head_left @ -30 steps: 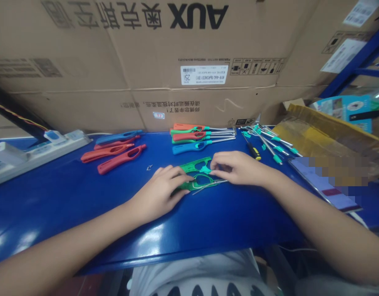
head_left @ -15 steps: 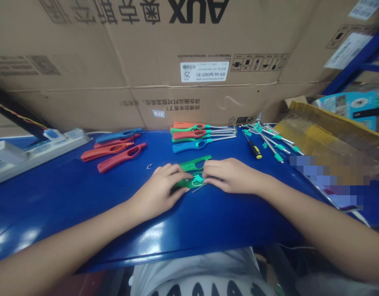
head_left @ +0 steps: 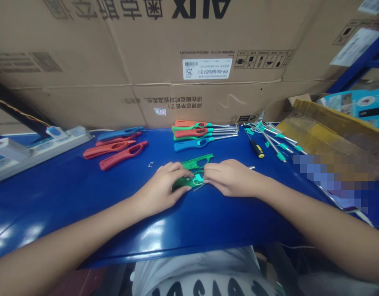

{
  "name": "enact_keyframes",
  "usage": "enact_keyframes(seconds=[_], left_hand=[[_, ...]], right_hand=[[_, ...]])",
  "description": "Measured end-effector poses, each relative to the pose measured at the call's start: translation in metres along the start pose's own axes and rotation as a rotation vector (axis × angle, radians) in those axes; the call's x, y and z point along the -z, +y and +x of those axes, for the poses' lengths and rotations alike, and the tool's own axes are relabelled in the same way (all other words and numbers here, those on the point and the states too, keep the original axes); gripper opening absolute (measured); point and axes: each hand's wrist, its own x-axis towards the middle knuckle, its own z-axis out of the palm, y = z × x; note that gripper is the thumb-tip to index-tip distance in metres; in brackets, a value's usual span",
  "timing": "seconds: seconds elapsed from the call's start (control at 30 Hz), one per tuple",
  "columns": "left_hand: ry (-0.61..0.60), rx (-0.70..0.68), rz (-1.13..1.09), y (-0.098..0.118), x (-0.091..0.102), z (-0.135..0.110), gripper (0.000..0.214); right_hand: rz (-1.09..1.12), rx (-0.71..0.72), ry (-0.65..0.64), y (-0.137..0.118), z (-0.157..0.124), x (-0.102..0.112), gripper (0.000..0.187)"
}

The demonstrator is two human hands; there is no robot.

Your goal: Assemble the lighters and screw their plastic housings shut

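Observation:
My left hand [head_left: 164, 187] is closed on a green lighter casing half [head_left: 187, 182], pinching its edges between thumb and fingers. A turquoise trigger piece [head_left: 197, 179] and a thin wire lie in that casing. My right hand [head_left: 231, 177] pinches the lighter's metal tube assembly at the casing's right end; most of it is hidden behind the fingers, and a metal tip [head_left: 252, 167] shows past the knuckles. Just beyond both hands, another green casing half [head_left: 198, 162] lies on the blue table [head_left: 140, 222].
Red and blue lighter casings [head_left: 123, 155] lie at the left beside a white power strip [head_left: 41, 154]. Finished-looking lighters [head_left: 192, 144] stand grouped at the back. A screwdriver [head_left: 256, 149] and loose metal tubes [head_left: 274, 147] lie right of them. Cardboard [head_left: 115, 61] walls the back.
The view has shifted slightly. My right hand has turned a little, and a metal tip now shows beyond it. My left hand keeps its hold on the casing half.

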Motion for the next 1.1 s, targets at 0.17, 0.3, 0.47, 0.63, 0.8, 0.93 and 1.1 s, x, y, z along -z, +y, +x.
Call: enact_keyframes(seconds=[0.17,0.3,0.47,0.63,0.8,0.93,1.1], left_hand=[[0.015,-0.025,0.024,0.003,0.000,-0.001,0.022],[0.047,-0.032,-0.012,0.003,-0.001,-0.002,0.026],[0.036,-0.033,-0.017,0.003,-0.001,-0.003,0.038],[0.061,-0.031,-0.046,0.006,-0.002,-0.001,0.034],[0.091,-0.046,0.027,0.006,-0.007,0.000,0.021],[0.092,-0.060,0.044,0.004,-0.006,0.000,0.018],[0.068,-0.047,0.042,0.001,-0.004,0.002,0.022]], right_hand=[[0.045,-0.016,-0.038,0.000,0.000,0.002,0.023],[0.136,-0.071,-0.056,0.000,0.001,0.005,0.023],[0.264,-0.141,-0.048,0.002,0.001,0.006,0.018],[0.293,-0.133,-0.028,0.000,0.001,0.002,0.016],[0.255,-0.080,-0.018,-0.002,0.002,-0.002,0.017],[0.251,-0.076,-0.039,-0.001,0.002,0.003,0.017],[0.190,-0.063,-0.084,0.000,0.001,0.010,0.016]])
